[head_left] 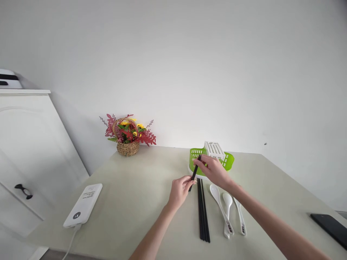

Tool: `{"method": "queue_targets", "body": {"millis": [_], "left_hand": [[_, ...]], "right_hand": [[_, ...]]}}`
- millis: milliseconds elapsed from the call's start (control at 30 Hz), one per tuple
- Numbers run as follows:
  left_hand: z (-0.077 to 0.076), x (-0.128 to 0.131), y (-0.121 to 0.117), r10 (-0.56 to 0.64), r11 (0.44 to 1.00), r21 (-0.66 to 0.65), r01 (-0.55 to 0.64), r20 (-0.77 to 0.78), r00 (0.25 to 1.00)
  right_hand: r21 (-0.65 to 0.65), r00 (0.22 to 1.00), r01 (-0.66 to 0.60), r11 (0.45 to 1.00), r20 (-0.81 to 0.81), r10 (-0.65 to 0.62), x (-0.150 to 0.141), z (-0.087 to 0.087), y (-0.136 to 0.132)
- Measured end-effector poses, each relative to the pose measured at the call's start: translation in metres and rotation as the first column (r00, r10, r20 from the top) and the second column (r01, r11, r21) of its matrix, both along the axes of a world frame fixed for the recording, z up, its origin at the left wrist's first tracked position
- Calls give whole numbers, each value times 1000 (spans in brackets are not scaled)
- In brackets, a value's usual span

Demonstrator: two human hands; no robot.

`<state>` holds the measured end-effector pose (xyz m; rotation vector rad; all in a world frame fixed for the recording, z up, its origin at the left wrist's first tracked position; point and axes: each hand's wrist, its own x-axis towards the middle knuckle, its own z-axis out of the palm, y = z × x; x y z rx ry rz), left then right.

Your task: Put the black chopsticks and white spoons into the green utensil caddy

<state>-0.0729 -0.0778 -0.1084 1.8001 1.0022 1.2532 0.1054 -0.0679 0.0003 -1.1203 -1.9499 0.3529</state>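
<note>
Black chopsticks are held tilted between my two hands, in front of a green utensil basket. My left hand is closed around their lower part. With the fingers pinched, my right hand grips their upper end. How many sticks are held I cannot tell. More black chopsticks lie side by side on the table below. To their right rest several white spoons, one partly hidden by my right forearm. A white slotted rack sits on top of the basket.
A wicker basket of artificial flowers stands at the back left of the table. A white power bank with a cable lies front left. At the right edge is a black phone. A white cabinet stands left.
</note>
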Motion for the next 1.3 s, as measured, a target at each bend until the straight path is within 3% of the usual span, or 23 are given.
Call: {"method": "queue_targets", "body": {"millis": [133,267,400,567,733,833,1000,1133,1233,1300], "left_hand": [[-19,-14,5,47,999,25,-45,-122,991],[-26,-23,8,126,992,12,-126,-123,984],[-29,-21,8,128,991,-18,-133,-164,978],[-32,-17,7,101,995,9,-102,-246,964],[-33,-18,9,81,997,5,-83,-288,954],[-33,-18,8,73,997,-3,-78,-321,944],[-28,-17,7,78,997,12,-79,-366,927],[-26,-16,9,62,998,14,-62,-376,924],[-26,-16,11,67,998,35,-58,-401,913],[-26,-15,11,78,996,62,-57,-426,901]], "right_hand": [[-24,991,107,994,-73,-108,29,29,10],[16,922,270,963,-294,-253,61,70,37],[53,904,388,920,-216,-369,71,89,74],[-20,934,351,936,74,-349,58,70,122],[-132,946,277,952,213,-245,48,38,155],[-162,938,271,949,266,-222,48,28,163],[-40,921,335,942,224,-318,60,33,150],[107,914,361,926,159,-375,72,38,104],[241,936,254,937,184,-301,82,30,55],[248,948,102,963,269,-170,91,19,22]]}}
